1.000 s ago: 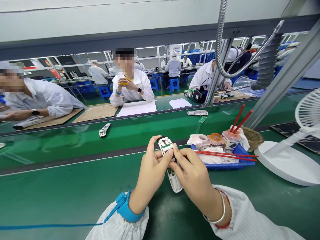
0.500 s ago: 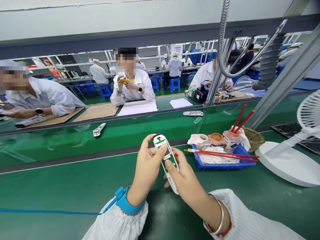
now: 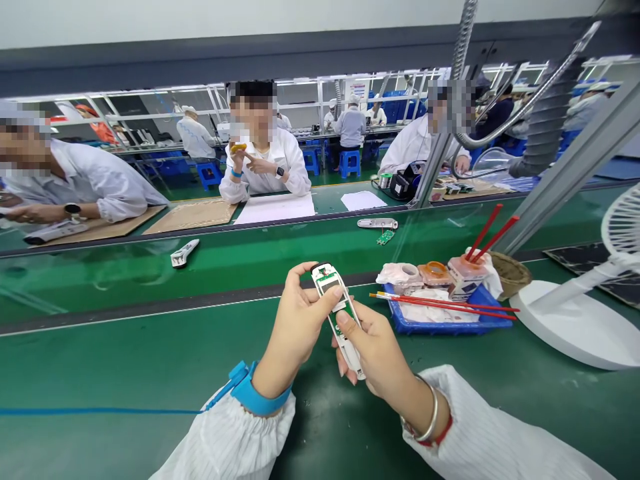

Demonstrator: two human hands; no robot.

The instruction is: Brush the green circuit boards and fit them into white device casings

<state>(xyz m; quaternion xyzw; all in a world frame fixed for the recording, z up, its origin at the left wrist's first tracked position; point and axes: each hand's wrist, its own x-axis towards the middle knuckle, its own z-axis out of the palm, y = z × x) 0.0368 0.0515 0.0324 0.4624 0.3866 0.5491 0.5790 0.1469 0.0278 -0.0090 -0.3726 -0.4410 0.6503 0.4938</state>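
Note:
Both of my hands hold a long white plastic remote-like casing (image 3: 337,313) over the green bench mat, with a green circuit board (image 3: 341,325) showing in its open side. My left hand (image 3: 295,321) pinches the casing's upper end between thumb and fingers. My right hand (image 3: 374,352) grips its lower part, thumb lying along the edge. The casing's underside is hidden. A blue antistatic wrist strap (image 3: 257,393) circles my left wrist, and a silver bangle (image 3: 429,417) sits on my right.
To the right stand a blue tray (image 3: 440,327) holding red-handled brushes, tape and a jar, a woven basket (image 3: 510,273), and a white fan (image 3: 575,320). Past a glass partition lie a loose casing (image 3: 184,252) and a green board (image 3: 385,237), with co-workers seated beyond.
The casing has turned in my fingers, and more of its open side and green board shows. My right hand has slid lower along it. The whole view has shifted slightly upward.

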